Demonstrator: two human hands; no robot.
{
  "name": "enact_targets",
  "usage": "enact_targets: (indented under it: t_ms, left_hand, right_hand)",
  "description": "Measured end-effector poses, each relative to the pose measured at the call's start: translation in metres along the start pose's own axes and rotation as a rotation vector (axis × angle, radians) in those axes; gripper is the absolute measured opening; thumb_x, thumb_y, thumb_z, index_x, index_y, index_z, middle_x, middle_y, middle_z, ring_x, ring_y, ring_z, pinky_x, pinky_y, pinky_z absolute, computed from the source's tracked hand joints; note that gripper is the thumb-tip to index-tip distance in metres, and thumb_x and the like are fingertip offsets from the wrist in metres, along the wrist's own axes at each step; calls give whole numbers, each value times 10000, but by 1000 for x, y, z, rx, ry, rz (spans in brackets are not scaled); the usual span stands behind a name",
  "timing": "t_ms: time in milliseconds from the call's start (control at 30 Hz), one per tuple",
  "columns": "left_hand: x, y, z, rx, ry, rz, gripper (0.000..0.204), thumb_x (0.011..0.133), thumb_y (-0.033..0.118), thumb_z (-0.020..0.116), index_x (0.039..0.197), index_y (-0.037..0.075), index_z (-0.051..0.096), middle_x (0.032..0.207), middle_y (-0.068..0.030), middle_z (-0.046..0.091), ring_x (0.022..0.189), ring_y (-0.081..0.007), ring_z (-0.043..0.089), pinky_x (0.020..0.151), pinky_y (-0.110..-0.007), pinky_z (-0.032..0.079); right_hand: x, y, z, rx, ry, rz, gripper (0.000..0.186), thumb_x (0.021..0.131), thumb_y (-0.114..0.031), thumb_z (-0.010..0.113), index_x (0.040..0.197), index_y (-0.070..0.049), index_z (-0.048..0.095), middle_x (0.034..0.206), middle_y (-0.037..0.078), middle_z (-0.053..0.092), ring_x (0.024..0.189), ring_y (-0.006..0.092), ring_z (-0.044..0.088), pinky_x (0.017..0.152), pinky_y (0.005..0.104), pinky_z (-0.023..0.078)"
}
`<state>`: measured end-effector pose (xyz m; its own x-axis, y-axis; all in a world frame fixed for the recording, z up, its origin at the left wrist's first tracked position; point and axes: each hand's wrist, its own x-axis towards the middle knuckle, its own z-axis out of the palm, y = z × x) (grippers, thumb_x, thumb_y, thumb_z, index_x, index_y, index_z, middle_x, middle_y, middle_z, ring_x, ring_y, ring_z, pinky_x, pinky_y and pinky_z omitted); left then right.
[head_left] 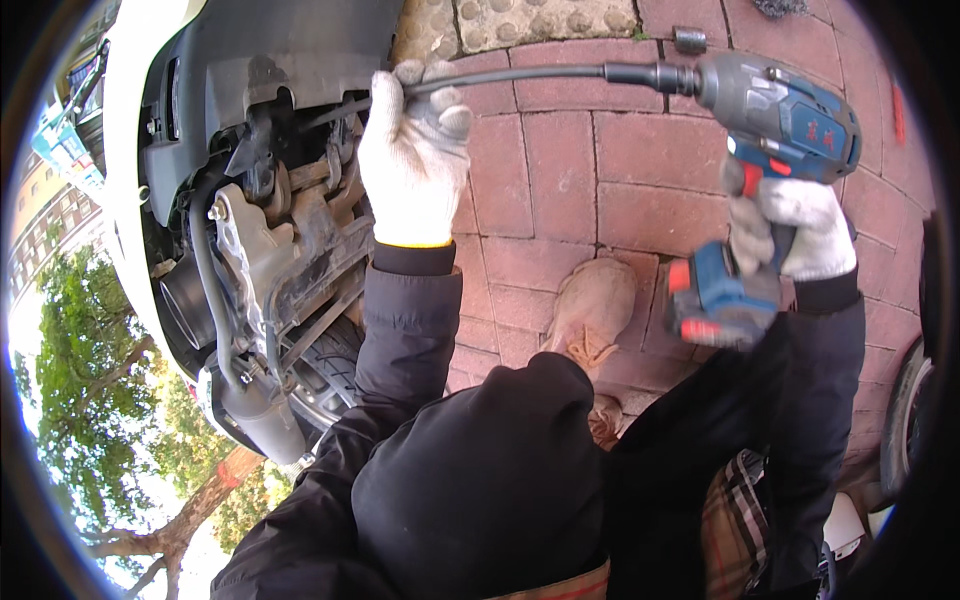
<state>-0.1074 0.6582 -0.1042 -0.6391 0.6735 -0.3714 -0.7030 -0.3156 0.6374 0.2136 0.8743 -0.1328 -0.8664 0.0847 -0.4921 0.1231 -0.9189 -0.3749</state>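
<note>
The left hand (412, 160) gripped the flexible shaft (520, 76) at eleven o'clock; the right hand (795, 235) clasped the blue drill (780, 120), mid-fastening, needing steady alignment.

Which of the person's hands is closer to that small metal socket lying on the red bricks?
The right hand. It grips the blue power tool just below the small metal socket; the left hand holds the flexible shaft far off, by the scooter.

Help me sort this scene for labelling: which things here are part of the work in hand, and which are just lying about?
In use:
- left hand in white knit glove, gripping the black flexible shaft
- right hand holding the blue-grey cordless drill
- scooter's grey underside mechanism

Lying about:
- small grey metal socket on the red brick paving
</note>
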Motion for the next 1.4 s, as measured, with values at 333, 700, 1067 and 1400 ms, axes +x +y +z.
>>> enact_targets:
  t_ms: [333,700,1067,1400]
  left_hand:
    - [-11,3,2,4,-10,15,293,1157,321,547,1131,54,663,1090,-133,711,836,-195,673,734,-313,568]
    - [-1,11,-5,-49,-62,28,265,1150,282,557,1131,40,666,1092,-144,707,853,-226,705,744,-329,599]
    - [-3,11,-5,-90,-80,2,267,1139,294,584,1119,41,665,1129,-147,697,876,-215,703,761,-326,607]
    - [-4,7,-1,-64,-78,20,272,1140,290,581,1111,32,664,1112,-157,702,848,-209,705,742,-311,608]
  right_hand:
    - [-7,7,6,-195,12,-146,499,848,-71,835,1304,40,665,907,96,718,680,177,651,582,341,547]
    - [-5,-4,19,-264,112,-122,601,841,-154,799,1372,37,593,1026,109,697,576,155,579,530,356,544]
    - [-3,-8,20,-270,81,-196,422,872,-67,760,1264,59,670,875,125,696,586,168,597,593,343,534]
    - [-3,-3,18,-195,87,-165,469,881,-100,769,1316,39,661,966,123,714,603,168,595,587,341,526]
